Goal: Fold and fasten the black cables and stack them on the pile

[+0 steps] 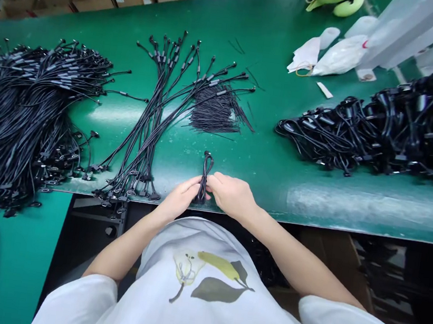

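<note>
Leftmost, a large pile of black cables point(27, 116) is heaped on the green workbench mat point(264, 41), and a fanned bundle of black cables point(154, 116) is laid just beside it. At the bench edge, a short looped black cable point(204, 179) is held upright between the left hand point(184, 197) and the right hand point(231, 196), both partly closed on it. Farther right, a tangled heap of black cables point(380, 133) is piled.

Passage ahead, cables flanking
Green table point(255, 140) open between fanned black cables point(159, 106) and a heaped black cable pile point(364, 131).
</note>
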The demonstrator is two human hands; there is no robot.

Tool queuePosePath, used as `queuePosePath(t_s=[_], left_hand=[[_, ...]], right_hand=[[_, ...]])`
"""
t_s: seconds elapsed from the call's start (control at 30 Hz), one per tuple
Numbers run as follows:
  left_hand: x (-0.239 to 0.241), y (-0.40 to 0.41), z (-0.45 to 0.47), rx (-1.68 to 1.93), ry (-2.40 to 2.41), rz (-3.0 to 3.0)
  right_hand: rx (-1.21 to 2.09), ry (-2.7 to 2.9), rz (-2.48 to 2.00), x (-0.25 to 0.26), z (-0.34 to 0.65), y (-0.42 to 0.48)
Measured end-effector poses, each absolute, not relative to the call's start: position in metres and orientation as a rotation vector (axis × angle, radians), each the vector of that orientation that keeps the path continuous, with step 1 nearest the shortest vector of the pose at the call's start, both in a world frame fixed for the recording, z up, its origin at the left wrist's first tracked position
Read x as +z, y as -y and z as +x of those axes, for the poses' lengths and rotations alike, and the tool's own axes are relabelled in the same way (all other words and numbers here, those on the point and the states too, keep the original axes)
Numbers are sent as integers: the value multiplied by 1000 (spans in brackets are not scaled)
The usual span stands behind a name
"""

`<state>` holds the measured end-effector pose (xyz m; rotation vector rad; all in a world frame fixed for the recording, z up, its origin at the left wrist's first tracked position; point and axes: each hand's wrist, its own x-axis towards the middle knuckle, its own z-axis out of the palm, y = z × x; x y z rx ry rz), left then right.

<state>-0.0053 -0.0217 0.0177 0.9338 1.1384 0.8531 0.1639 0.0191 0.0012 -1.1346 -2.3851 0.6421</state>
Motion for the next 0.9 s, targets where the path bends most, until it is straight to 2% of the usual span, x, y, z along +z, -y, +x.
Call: queuePosePath(t_s=[0.1, 0.17, 0.23, 0.3, 0.4, 0.5, 0.6, 0.73, 0.8, 0.9], left_hand=[[17, 24, -11, 855, -1242, 1310], [16, 25, -16, 831, -1289, 1657], [14, 23, -21, 781, -1327, 1969], [12, 19, -27, 742, -1351, 2187], [14, 11, -35, 723, -1300, 2316], [16, 5, -36, 682, -1183, 2293], [15, -1, -32, 660, -1123, 2283], [23, -1, -32, 961, -1376, 2253], [42, 9, -31, 1104, -1409, 2126], [82, 38, -26, 1233, -1116, 1789]], right_hand=[[1392, 1999, -1069, 1, 164, -20], [1756, 1718, -1014, -2, 162, -21], [1958, 1502, -1011, -6, 163, -25], [2010, 1429, -1026, -7, 169, -31], [1531, 1715, -1132, 0, 185, -42], [1063, 2118, -1052, 12, 192, -43], [957, 2481, -965, 14, 186, -34], [539, 2510, -1330, -1, 182, -27], [354, 2492, -1489, -7, 185, -30], [262, 2520, -1669, -5, 190, -39]])
